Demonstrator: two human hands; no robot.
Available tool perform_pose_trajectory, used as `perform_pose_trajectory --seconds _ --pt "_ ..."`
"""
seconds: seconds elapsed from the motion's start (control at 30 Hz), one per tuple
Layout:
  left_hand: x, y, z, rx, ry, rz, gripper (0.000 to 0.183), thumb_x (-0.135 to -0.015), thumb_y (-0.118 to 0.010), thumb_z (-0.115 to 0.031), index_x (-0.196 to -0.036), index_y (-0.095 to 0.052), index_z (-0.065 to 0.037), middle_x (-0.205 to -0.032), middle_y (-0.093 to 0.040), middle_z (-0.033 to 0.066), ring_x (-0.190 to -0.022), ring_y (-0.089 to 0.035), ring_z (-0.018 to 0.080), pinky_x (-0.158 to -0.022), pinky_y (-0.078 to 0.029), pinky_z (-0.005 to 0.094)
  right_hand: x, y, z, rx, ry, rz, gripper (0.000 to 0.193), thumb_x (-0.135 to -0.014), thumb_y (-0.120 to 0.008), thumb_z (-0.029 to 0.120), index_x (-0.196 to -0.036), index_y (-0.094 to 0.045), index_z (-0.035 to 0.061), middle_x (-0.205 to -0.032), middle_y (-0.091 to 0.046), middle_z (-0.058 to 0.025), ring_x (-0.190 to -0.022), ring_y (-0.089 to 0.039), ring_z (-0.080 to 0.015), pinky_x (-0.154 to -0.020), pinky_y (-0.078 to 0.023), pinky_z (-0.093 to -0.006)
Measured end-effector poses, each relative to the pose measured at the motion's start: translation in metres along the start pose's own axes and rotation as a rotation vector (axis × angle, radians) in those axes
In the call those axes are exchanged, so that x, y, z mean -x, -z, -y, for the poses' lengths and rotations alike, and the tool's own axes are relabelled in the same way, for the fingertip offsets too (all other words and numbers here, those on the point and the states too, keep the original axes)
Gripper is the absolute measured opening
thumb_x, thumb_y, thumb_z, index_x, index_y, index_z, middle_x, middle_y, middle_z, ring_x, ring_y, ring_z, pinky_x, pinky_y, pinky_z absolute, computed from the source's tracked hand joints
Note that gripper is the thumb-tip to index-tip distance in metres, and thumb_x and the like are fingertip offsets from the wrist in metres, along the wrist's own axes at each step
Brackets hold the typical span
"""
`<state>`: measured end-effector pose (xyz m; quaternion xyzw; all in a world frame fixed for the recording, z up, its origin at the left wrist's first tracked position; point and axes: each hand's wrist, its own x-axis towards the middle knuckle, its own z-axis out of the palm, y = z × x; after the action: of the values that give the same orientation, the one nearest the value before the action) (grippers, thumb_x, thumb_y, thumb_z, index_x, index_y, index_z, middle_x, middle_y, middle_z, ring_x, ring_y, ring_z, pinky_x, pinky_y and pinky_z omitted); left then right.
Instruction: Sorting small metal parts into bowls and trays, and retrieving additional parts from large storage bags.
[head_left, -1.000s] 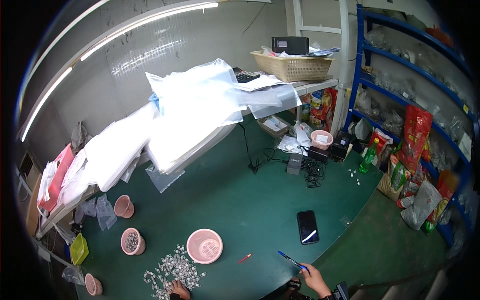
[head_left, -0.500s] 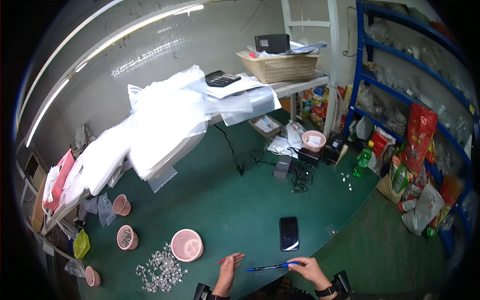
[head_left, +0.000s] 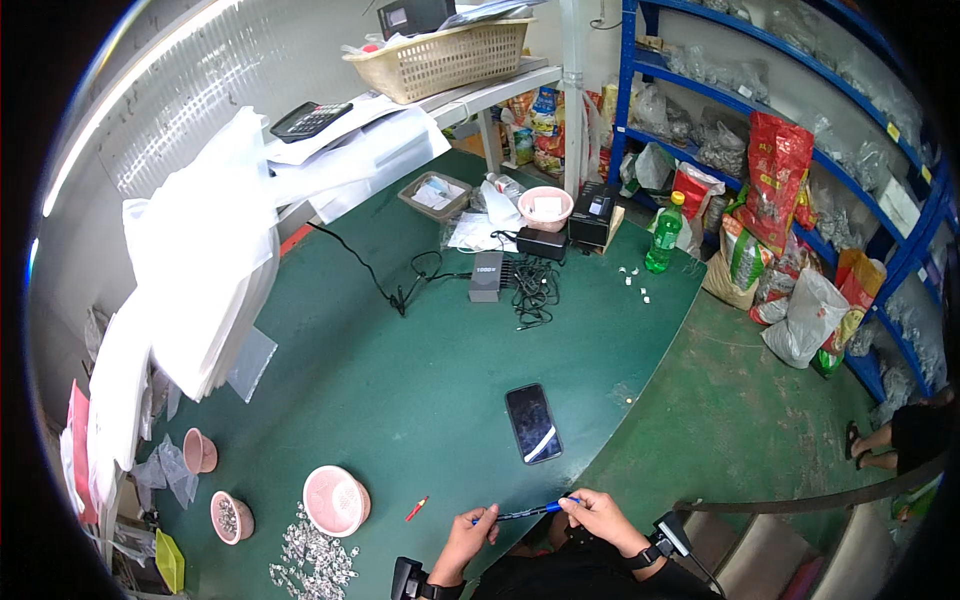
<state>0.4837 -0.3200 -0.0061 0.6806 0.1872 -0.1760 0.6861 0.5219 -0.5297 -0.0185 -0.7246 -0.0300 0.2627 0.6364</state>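
A blue marker pen (head_left: 530,513) lies level between my two hands at the table's near edge. My left hand (head_left: 468,535) pinches its left end. The fingers of my right hand (head_left: 598,518) are closed on its right end. Just beyond my left hand, a small thin red object (head_left: 417,508) rests on the green table. Further left stands a pink plastic basket (head_left: 336,501), beside a loose heap of small metallic-looking pieces (head_left: 314,556). A dark phone (head_left: 534,424) lies face up beyond my right hand.
Small pink cups (head_left: 232,517) stand at the left, one with pieces inside. White plastic bags (head_left: 205,250) overhang the table's left side. Black cables (head_left: 535,292), a power adapter (head_left: 487,277) and a green bottle (head_left: 663,235) are at the far side. A person's legs (head_left: 880,443) show at far right.
My left hand has let go of the red object, which now lies on the table, and has taken hold of the pen's left end. The view has turned to the right.
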Motion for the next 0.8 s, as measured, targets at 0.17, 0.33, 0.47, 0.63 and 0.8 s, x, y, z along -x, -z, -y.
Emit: perform_pose_trajectory --seconds 0.17,0.33,0.47,0.63,0.8 --pt "-0.036 -0.053 -0.019 -0.006 0.084 0.122 0.041 -0.08 -0.039 -0.031 -0.049 -0.041 -0.005 -0.044 -0.04 0.0001 -0.042 -0.034 0.0066 -0.042 -0.028 0.0203 -0.002 0.052 -0.005 -0.037 0.183 -0.167 0.019 -0.071 -0.055 0.012 -0.086 -0.049 0.0016 -0.062 -0.052 0.0003 -0.052 -0.044 -0.0031 -0.046 -0.036 -0.0167" --pt "-0.089 -0.12 -0.036 -0.003 0.071 0.197 0.039 -0.082 -0.036 -0.029 -0.051 -0.037 -0.006 -0.047 -0.039 0.0016 -0.044 -0.036 0.0084 -0.044 -0.029 0.0217 -0.013 0.135 -0.006 -0.08 0.161 -0.144 0.012 -0.076 -0.049 0.014 -0.076 -0.049 0.0014 -0.061 -0.051 -0.0009 -0.053 -0.046 -0.005 -0.046 -0.035 -0.0175" --pt "-0.111 -0.18 -0.084 0.01 0.088 0.22 0.04 -0.081 -0.037 -0.03 -0.049 -0.038 -0.007 -0.046 -0.04 0.0006 -0.043 -0.035 0.0075 -0.042 -0.029 0.0214 -0.017 0.211 0.002 -0.132 -0.081 -0.045 0.014 -0.076 -0.05 0.015 -0.077 -0.049 0.0014 -0.06 -0.051 -0.0012 -0.055 -0.047 -0.0055 -0.05 -0.037 -0.0181" --pt "-0.146 -0.209 -0.089 0.012 0.111 0.252 0.043 -0.081 -0.036 -0.031 -0.047 -0.04 -0.006 -0.045 -0.041 -0.0004 -0.044 -0.036 0.0065 -0.043 -0.029 0.0204 -0.037 0.247 0.018 -0.219 -0.008 -0.119 0.014 -0.075 -0.051 0.014 -0.081 -0.05 0.0012 -0.068 -0.053 -0.0029 -0.061 -0.048 -0.0053 -0.055 -0.039 -0.0187" --pt "-0.178 -0.212 -0.099 0.088 0.139 0.202 0.044 -0.081 -0.035 -0.032 -0.046 -0.039 -0.007 -0.043 -0.039 0.0008 -0.042 -0.035 0.0075 -0.043 -0.029 0.0213 -0.071 0.265 0.022 -0.04 0.055 -0.138 0.015 -0.074 -0.051 0.013 -0.081 -0.051 -0.0001 -0.068 -0.053 -0.0031 -0.06 -0.049 -0.0058 -0.054 -0.04 -0.0178"
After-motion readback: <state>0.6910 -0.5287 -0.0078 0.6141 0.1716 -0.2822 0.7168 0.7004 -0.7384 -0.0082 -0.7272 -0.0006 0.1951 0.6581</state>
